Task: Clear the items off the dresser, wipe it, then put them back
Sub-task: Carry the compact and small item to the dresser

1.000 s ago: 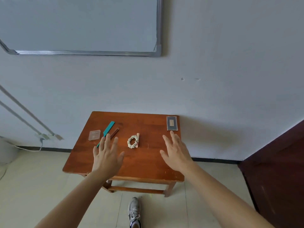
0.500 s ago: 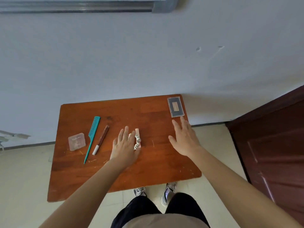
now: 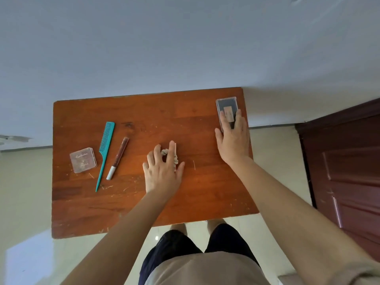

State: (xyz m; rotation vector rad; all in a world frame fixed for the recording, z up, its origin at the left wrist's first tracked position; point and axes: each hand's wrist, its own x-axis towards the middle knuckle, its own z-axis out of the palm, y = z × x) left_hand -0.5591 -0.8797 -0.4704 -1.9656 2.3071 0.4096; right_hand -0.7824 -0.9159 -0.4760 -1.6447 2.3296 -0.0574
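Two items are half hidden. At mid-dresser [image 3: 123, 212] the left hand [image 3: 162, 171] bends spread fingers over a pale scrunchie [image 3: 164, 152], grip unclear. The right hand [image 3: 233, 140] lays straight fingers on a clear case [image 3: 226, 102] at the far right corner, its length pointing at the wall [image 3: 185, 48]. Pale floor [image 3: 24, 192] lies below.

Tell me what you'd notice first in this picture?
A reddish wooden dresser fills the middle of the view. The left hand touches a pale scrunchie at its middle, while the right hand rests on a clear case at the far right corner. A teal comb lies on the left.
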